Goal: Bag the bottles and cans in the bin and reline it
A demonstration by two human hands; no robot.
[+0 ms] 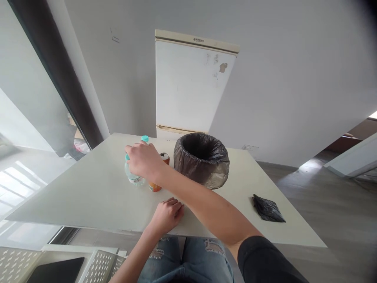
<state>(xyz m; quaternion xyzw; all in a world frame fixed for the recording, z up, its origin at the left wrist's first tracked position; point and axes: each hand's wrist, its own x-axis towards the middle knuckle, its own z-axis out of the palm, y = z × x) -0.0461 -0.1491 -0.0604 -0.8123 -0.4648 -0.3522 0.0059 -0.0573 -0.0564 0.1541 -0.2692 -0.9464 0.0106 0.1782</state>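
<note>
My right hand (144,160) reaches across to the left, its fingers curled round the upper part of a clear plastic bottle (135,180) with a teal cap. The palm side and thumb are hidden. A second teal cap (144,138) shows just behind the hand; most of what lies under it is covered. Beside my right wrist stand an orange can (165,158) and, partly hidden by the hand, another orange can (154,187). My left hand (167,215) rests closed on the table near its front edge, with nothing visible in it.
A bin lined with a black plastic bag (215,167) stands on the white table (88,188), right of the cans. A folded black plastic bag (268,208) lies at the table's right side. Behind is a white fridge (191,82); a white perforated basket (100,267) sits lower left.
</note>
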